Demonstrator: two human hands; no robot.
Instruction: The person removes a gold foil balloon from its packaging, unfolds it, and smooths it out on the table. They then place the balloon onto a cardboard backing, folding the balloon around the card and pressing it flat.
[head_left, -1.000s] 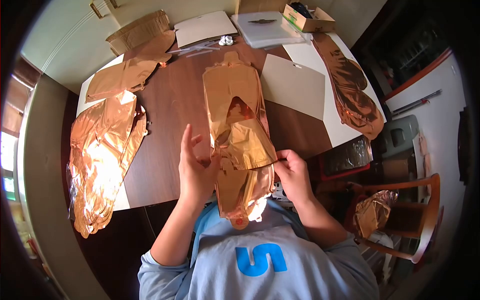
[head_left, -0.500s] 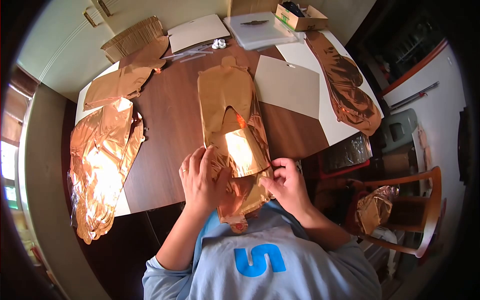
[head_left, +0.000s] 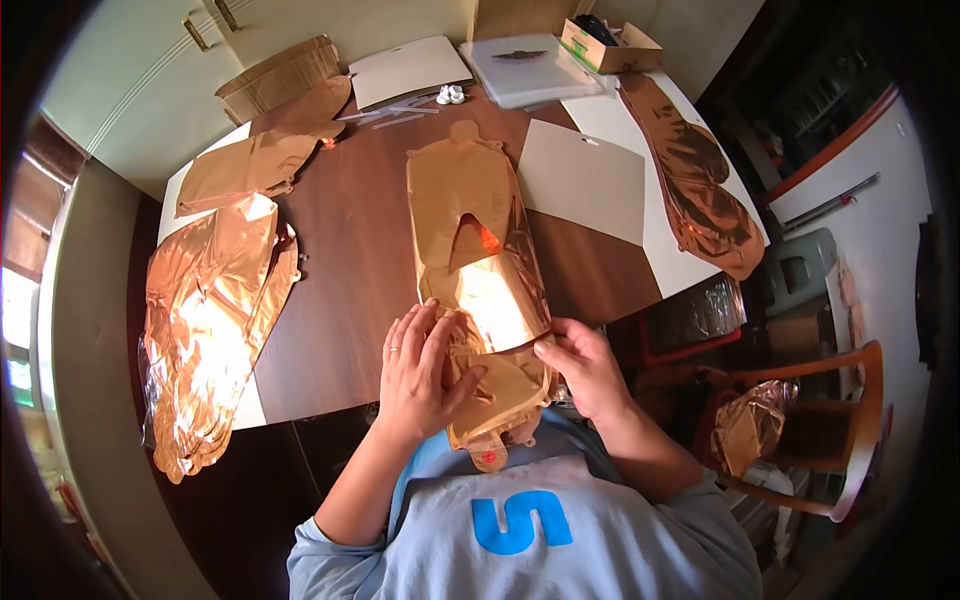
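Note:
A flat, uninflated copper-coloured foil balloon (head_left: 462,190) lies lengthwise in front of me, its near part folded and reaching over the table's edge toward my shirt. The folded layer (head_left: 500,300) shines brightly across its middle. My left hand (head_left: 418,365) rests on the balloon's left side, fingers stretched out and thumb apart on the foil. At the right edge, my right hand (head_left: 585,370) pinches the foil between thumb and fingers. A small tab with a red mark (head_left: 488,458) hangs at the near end.
More flat copper foil balloons lie left (head_left: 215,310) and right (head_left: 690,180) on the wooden table (head_left: 345,250). Cardboard sheets (head_left: 585,180), clear plastic bags (head_left: 535,70), thin straws (head_left: 405,110) and an open box (head_left: 610,45) sit farther back. A chair (head_left: 865,430) stands right.
My left thumb has moved out over the foil, and the near part of the balloon lies flatter and wider. My right hand stays at the right edge. The view has shifted slightly.

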